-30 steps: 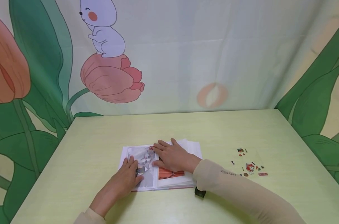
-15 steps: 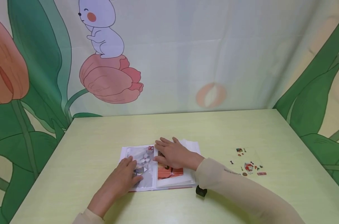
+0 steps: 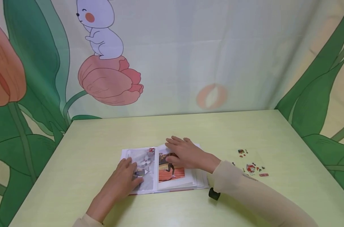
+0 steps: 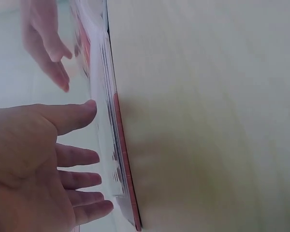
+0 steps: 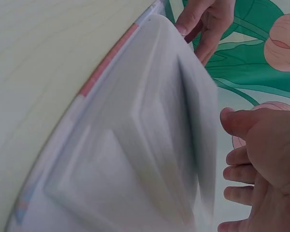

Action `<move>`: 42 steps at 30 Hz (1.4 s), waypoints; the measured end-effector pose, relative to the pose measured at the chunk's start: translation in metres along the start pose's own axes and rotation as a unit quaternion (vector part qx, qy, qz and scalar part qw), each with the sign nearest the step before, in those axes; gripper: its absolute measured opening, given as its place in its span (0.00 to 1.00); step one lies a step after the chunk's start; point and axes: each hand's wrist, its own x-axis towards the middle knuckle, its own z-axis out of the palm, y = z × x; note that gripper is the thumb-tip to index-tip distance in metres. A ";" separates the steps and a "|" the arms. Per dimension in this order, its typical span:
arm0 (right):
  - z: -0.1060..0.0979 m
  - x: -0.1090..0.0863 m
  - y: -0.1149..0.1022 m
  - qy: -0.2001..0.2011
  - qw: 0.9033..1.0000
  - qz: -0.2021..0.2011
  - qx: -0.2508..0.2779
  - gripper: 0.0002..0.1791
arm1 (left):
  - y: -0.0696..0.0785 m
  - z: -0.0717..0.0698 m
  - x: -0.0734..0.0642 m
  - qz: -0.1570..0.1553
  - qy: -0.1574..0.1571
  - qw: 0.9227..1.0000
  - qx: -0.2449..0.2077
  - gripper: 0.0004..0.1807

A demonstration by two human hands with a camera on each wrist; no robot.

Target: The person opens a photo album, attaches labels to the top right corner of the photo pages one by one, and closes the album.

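Observation:
A photo album with clear pockets lies spread open on the table, its pages fanned up slightly in the right wrist view. My left hand rests on the left page, fingers extended, over a grey picture. Across the upper part of the right page is my right hand, fingers straight and apart; whether it touches the page is unclear. Below it shows a photo of a runner's legs on a red track. Both hands, the left and the right, hold nothing.
To the right of the album lies a clear sheet of small stickers, partly covered by the right sleeve. A black block shows under the right wrist. A printed curtain hangs behind the table's far edge.
My right hand has slid to the right and slightly up, away from the album's middle fold, uncovering more of the running photo. The left hand stays on the left page.

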 end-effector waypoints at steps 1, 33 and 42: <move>-0.001 -0.003 0.001 0.006 1.000 0.000 0.001 0.35 | 0.000 0.000 -0.001 0.002 0.003 1.000 0.000 0.36; -0.020 -0.108 0.061 0.107 0.993 0.035 0.021 0.33 | 0.050 -0.002 0.004 0.092 0.084 0.991 -0.046 0.38; -0.022 -0.135 0.071 0.104 0.992 0.063 0.019 0.33 | 0.066 0.002 0.009 0.123 0.107 0.985 -0.049 0.33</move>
